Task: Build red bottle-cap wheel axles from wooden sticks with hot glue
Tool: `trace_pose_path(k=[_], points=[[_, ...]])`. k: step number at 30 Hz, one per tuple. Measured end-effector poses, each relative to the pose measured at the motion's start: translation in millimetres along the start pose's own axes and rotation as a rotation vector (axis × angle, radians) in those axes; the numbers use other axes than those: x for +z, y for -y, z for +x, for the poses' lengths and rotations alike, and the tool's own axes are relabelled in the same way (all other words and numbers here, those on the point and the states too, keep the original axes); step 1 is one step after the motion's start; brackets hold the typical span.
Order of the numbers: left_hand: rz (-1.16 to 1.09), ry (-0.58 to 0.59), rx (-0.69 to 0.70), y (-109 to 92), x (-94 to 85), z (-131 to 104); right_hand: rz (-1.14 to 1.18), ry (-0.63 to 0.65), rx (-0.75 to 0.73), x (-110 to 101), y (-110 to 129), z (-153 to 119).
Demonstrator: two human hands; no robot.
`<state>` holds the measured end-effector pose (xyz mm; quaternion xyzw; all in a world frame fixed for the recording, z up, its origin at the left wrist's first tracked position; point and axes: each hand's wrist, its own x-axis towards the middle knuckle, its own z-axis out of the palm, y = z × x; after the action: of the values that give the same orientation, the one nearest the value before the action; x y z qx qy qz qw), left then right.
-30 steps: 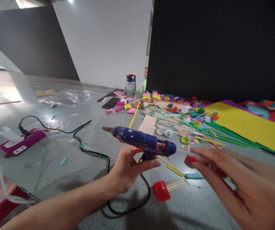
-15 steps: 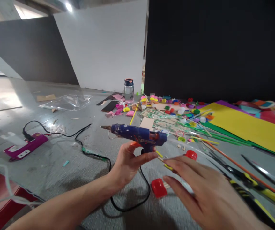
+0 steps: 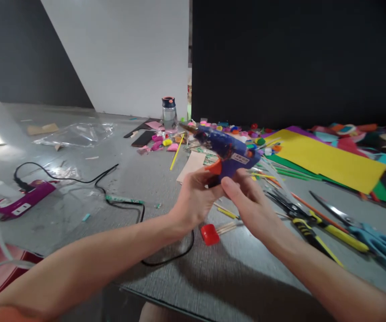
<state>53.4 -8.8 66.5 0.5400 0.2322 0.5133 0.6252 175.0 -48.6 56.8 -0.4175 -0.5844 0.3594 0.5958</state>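
A blue hot glue gun (image 3: 225,144) with an orange trigger is held up above the table, its nozzle pointing to the far left. My left hand (image 3: 195,197) is closed around the lower handle near the trigger. From the other side, my right hand (image 3: 249,201) grips the same handle, thumb in front and fingers partly hidden behind it. Below the hands, a red bottle cap (image 3: 209,234) lies with thin wooden sticks (image 3: 227,227) beside it. A short yellow stick (image 3: 227,213) rests just under the right hand. The gun's black cord (image 3: 176,258) loops below the left wrist.
To the right lie black-and-yellow pliers (image 3: 309,223), blue-handled scissors (image 3: 364,228) and yellow sheet (image 3: 330,156). A water bottle (image 3: 169,114) stands at the back amid colourful caps. Plastic wrap (image 3: 79,134) and a purple power strip (image 3: 25,199) are on the left.
The glue gun has risen and turned, its nozzle now angled farther away. My right hand has moved up from above the table pieces onto the gun's handle. The view has shifted slightly.
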Motion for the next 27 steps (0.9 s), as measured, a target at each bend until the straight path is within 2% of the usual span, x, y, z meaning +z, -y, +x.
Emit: trace_pose_path(k=[6,12,15,17,19,21,24,27], points=[[0.0,0.013,-0.035,11,10.5,1,-0.033,0.008,0.03,-7,5,3],[0.045,0.078,-0.033,3,13.7,-8,-0.023,0.023,0.037,-10,23,6],[0.179,0.092,-0.026,-5,7.6,-20,-0.041,-0.045,0.024,-21,35,8],[0.288,0.081,-0.103,-11,-2.0,-28,-0.035,-0.101,0.05,-31,41,5],[0.419,0.085,-0.093,-19,-14.4,-33,-0.006,-0.135,0.095,-41,45,-3],[0.563,0.068,0.01,-24,-26.6,-37,0.036,-0.156,0.092,-49,49,-14],[0.831,0.051,0.325,-26,-38.5,-46,0.068,-0.179,0.029,-55,53,-30],[1.042,0.205,0.662,-21,-39.6,-65,0.109,-0.203,-0.011,-56,54,-37]])
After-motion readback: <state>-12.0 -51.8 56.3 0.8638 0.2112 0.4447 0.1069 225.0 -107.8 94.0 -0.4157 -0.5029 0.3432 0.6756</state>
